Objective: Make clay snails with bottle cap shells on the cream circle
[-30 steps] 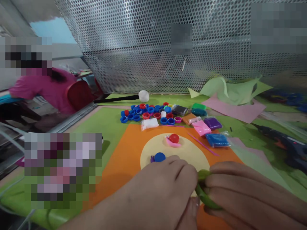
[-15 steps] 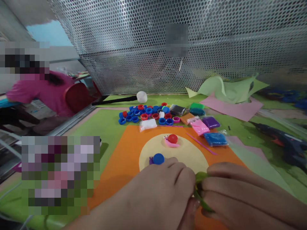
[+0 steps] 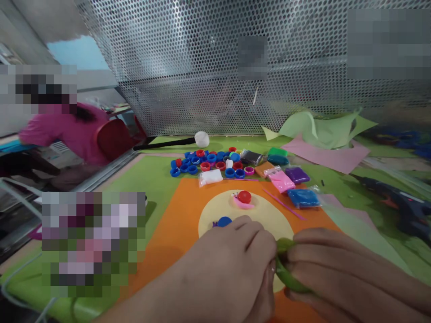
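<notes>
Between my hands, low in the head view, is a green cap (image 3: 290, 274), a round piece with its hollow side partly visible. My right hand (image 3: 353, 273) wraps its fingers round the cap from the right. The bent fingers of my left hand (image 3: 235, 264) press at its left edge; their tips are partly hidden. Just beyond my left hand, a snail figure with a blue cap shell (image 3: 224, 221) is partly covered. Farther back lies a pink snail with a red cap shell (image 3: 244, 197). Both figures rest on a cream paper circle (image 3: 210, 208) on orange paper (image 3: 168, 224).
Several blue and red bottle caps (image 3: 211, 158) lie at the back. Beside them are packets of clay in white (image 3: 211, 177), pink (image 3: 281, 179) and blue (image 3: 303, 198). A glue gun (image 3: 400, 202) lies right. A perforated metal panel (image 3: 202, 67) stands behind; a person in pink (image 3: 67, 134) sits left.
The green cap has turned between my fingers, showing more of its outer side. My left hand covers slightly more of the blue-shelled snail. The whole view has shifted a little.
</notes>
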`<state>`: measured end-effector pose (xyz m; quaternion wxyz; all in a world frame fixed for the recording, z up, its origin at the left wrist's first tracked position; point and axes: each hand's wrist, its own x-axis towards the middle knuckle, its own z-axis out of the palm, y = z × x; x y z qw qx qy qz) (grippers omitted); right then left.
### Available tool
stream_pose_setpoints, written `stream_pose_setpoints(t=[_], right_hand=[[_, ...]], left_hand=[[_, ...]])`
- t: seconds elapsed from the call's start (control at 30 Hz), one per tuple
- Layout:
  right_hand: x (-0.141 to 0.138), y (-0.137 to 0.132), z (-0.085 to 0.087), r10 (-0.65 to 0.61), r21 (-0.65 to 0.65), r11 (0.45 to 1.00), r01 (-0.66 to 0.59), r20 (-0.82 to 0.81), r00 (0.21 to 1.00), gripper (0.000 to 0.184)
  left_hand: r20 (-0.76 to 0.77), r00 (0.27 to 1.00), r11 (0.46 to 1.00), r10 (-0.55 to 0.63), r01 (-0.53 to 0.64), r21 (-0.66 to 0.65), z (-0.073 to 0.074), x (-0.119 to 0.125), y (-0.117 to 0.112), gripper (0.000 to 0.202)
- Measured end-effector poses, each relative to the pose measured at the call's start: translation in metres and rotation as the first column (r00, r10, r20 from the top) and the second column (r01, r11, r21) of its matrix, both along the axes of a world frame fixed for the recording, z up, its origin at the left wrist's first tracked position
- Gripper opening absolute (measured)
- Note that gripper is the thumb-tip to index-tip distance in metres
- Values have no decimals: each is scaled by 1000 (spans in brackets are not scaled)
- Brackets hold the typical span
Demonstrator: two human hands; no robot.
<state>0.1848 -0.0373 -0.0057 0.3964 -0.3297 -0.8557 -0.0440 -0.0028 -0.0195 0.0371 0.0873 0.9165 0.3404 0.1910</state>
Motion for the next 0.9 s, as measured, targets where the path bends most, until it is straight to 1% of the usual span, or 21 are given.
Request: stream_pose_setpoints(t=[0.03, 0.1, 0.13, 0.2, 0.27, 0.33, 0.47, 0.57, 0.63, 0.7, 0.77, 0.9], right_hand=[[2, 0, 2, -8, 7, 1000, 8, -10, 1000, 26], [6, 1, 8, -22, 12, 1000, 22, -18, 1000, 16], [7, 1, 11, -16, 11, 1000, 16, -12, 1000, 16], [6, 2, 15, 20, 32, 999, -21, 6, 1000, 21], [3, 2, 15, 45, 81, 996, -47, 28, 999, 25], [-1, 2, 14, 38, 121, 992, -44, 52, 998, 25], [-6, 6, 13, 31, 148, 988, -41, 68, 997, 31], [-8, 9, 16, 1, 196, 981, -16, 78, 997, 33], [-10, 10, 16, -26, 218, 976, 9, 72, 997, 35], [-11, 11, 16, -21, 236, 972, 7, 59, 998, 35], [-12, 11, 15, -1, 252, 968, -12, 51, 999, 34], [-9, 7, 11, 30, 185, 982, -41, 60, 998, 34]], left_hand=[[19, 1000, 1000, 6, -6, 14, 2, -1, -1, 17], [59, 998, 996, 9, -15, 91, 4, -2, -3, 16], [62, 998, 989, 8, -17, 149, 4, -3, -3, 16], [26, 1000, 967, 6, -12, 256, 4, -2, -4, 18], [-47, 999, 952, 6, 9, 307, 2, -2, -3, 20], [-98, 995, 943, -3, 35, 330, 0, -1, -2, 22], [-166, 986, 934, 7, 53, 354, -1, -3, -2, 21], [-176, 984, 944, -6, 64, 325, -1, -3, -2, 21], [-161, 987, 956, -14, 60, 286, -1, -3, -2, 21], [-123, 992, 962, -3, 37, 272, -3, -2, -2, 22], [-69, 997, 953, 18, 4, 303, -5, -2, -3, 24], [-8, 999, 927, 53, -46, 372, -8, -2, -5, 26]])
